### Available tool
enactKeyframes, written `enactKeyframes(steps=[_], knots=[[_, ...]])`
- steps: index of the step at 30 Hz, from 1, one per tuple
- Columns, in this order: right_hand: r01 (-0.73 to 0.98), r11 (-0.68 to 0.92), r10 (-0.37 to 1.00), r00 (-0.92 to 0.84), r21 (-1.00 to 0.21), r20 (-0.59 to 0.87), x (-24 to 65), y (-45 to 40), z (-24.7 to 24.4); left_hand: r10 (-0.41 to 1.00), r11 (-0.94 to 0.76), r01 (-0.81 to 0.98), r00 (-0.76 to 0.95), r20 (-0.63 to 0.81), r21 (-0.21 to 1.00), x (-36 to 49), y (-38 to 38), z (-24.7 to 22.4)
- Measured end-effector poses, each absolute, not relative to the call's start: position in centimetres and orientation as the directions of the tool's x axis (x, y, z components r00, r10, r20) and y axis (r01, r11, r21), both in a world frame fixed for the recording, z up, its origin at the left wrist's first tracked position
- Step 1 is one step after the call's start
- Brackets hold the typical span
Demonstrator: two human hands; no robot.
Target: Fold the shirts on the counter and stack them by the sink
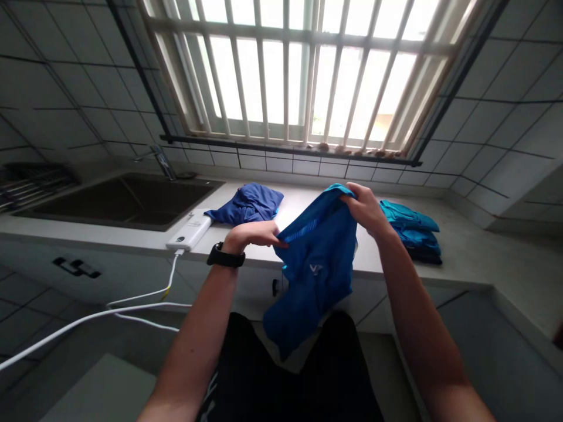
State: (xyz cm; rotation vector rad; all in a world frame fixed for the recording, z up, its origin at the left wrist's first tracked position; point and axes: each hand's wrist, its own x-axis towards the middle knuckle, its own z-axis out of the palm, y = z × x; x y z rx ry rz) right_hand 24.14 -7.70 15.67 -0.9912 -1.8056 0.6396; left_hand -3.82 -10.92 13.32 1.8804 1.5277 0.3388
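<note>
A blue shirt (pixel 319 266) with a small white logo hangs between my hands, over the counter's front edge and down toward my knees. My left hand (pixel 260 233), below a black wristband, pinches the shirt at its left upper edge. Higher up, my right hand (pixel 366 206) grips the top edge, where a lighter blue strip shows. Behind my left hand, a dark blue bundle of cloth (pixel 253 203) lies on the counter. To the right of my right hand sits a stack of folded clothes (pixel 411 230), teal on top and darker below.
A white power bank (pixel 190 230) with a white cable (pixel 171 272) plugged in lies at the counter (pixel 229 249) edge; the cable runs down leftward. Further left is a dark sink (pixel 118 202) with a faucet (pixel 162 161). A barred window (pixel 308 76) stands behind.
</note>
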Motion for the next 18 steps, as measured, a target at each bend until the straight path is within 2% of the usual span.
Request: enactKeyframes(steps=[3, 6, 9, 11, 15, 18], knots=[[0.324, 0.433, 0.883, -0.341, -0.841, 0.324, 26.4, -7.1, 16.0, 0.983, 0.076, 0.754, 0.055, -0.178, 0.653, -4.7, -10.0, 12.9], [0.351, 0.327, 0.88, -0.452, -0.878, 0.147, 28.3, -6.5, 16.0, 0.994, 0.089, 0.668, -0.106, -0.024, 0.738, -5.2, -9.4, 14.2], [0.383, 0.311, 0.83, -0.555, -0.87, 0.053, 29.6, -5.8, 15.2, 0.981, 0.066, 0.57, -0.187, 0.05, 0.819, -4.6, -8.9, 15.9], [0.361, 0.349, 0.816, -0.57, -0.865, 0.091, 30.2, -5.1, 14.3, 0.982, 0.044, 0.492, -0.182, 0.053, 0.87, -4.1, -8.6, 16.7], [0.382, 0.409, 0.887, -0.378, -0.829, 0.264, 30.9, -3.9, 12.6, 0.989, 0.022, 0.435, -0.139, 0.043, 0.9, -3.8, -8.8, 17.3], [0.466, 0.385, 0.904, -0.364, -0.797, 0.224, 31.3, -3.7, 12.2, 0.989, -0.042, 0.45, -0.11, 0.102, 0.892, -4.2, -9.5, 17.4]])
